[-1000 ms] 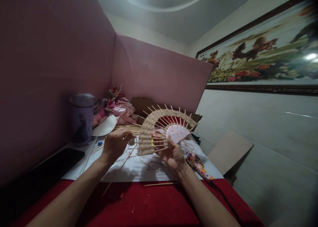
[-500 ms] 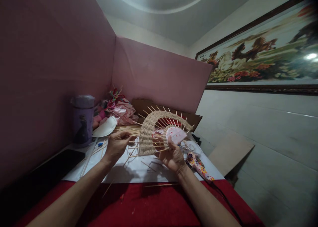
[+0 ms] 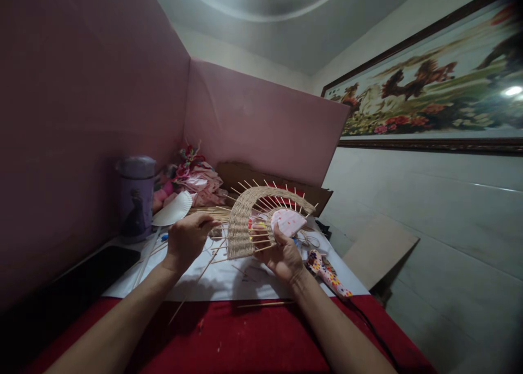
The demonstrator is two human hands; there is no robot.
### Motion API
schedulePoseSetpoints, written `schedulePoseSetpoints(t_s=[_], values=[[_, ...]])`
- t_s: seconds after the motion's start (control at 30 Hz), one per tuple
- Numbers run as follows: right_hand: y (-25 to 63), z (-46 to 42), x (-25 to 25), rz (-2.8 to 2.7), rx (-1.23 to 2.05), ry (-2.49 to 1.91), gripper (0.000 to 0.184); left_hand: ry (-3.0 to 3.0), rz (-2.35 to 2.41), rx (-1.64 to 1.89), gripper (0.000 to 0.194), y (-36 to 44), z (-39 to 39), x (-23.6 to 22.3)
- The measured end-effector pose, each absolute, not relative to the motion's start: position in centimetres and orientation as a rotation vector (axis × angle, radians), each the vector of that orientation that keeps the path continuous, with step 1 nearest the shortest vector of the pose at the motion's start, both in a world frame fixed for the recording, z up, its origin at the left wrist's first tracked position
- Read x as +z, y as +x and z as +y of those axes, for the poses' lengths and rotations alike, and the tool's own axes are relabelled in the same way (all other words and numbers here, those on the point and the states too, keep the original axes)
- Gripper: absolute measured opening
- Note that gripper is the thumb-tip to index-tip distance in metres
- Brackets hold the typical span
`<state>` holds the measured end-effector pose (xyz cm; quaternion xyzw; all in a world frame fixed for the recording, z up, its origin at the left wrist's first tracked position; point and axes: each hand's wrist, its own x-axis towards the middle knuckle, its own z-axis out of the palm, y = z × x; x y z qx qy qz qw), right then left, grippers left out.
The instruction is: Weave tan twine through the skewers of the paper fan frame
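Note:
A woven fan [image 3: 241,221] of twisted cord on thin wooden sticks is held up in front of me, its stick ends poking out past the curved band. My right hand [image 3: 281,259] grips it at the base, thumb over a white half-round piece [image 3: 288,222] with pink spots, the other fingers partly hidden behind the sticks. At the fan's left edge, my left hand [image 3: 190,235] is closed in a pinch close to the protruding stick ends. What lies between those fingertips is too small to make out.
A white sheet [image 3: 192,289] covers part of the red tablecloth [image 3: 245,341]. Loose sticks lie on both. A lilac tumbler [image 3: 137,199], a white pleated half-disc [image 3: 174,210] and pink cloth [image 3: 206,183] stand behind left. A flowered glue gun [image 3: 329,273] with a cable lies right; a black phone-like slab [image 3: 98,270] lies left.
My left hand has shifted slightly left and up, away from the band's edge. The fan has dipped and tilted a little in my right hand, which keeps its grip.

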<state>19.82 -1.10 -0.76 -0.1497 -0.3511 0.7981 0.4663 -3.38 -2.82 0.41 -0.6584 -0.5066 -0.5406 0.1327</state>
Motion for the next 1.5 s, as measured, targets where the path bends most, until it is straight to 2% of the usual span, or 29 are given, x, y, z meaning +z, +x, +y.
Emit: schedulePoseSetpoints(t_s=[0.2, 0.6, 0.83, 1.07, 1.13, 1.33, 1.43, 1.5], values=[[20.0, -0.8, -1.1, -0.929, 1.936, -0.409, 0.033, -1.893, -1.365, -1.305, 0.019, -3.4, -3.3, 0.8], [19.9, -1.1, -0.5, -1.036, 1.888, -0.491, 0.036, -1.872, -1.368, -1.198, 0.022, -3.4, -3.4, 0.8], [20.2, -1.5, -0.3, -1.07, 1.932, -0.446, 0.041, -2.105, -1.491, -1.419, 0.017, -3.8, -2.6, 0.6], [20.5, -1.2, -0.6, -0.955, 1.969, -0.317, 0.033, -2.249, -1.471, -2.235, 0.014, -3.2, -2.1, 0.3], [20.5, -1.2, -0.6, -0.958, 1.969, -0.295, 0.035, -2.286, -1.497, -2.368, 0.017, -2.6, -2.4, 0.5], [20.4, -1.4, -0.5, -0.975, 1.959, -0.317, 0.037, -2.281, -1.536, -2.376, 0.025, -2.6, -2.2, 0.6], [20.4, -1.2, -0.6, -1.036, 1.959, -0.374, 0.042, -2.188, -1.539, -2.287, 0.018, -3.4, -1.9, 0.3], [20.4, -1.1, -0.7, -1.059, 1.966, -0.399, 0.043, -2.124, -1.54, -2.086, 0.012, -3.9, -2.0, 0.2]])
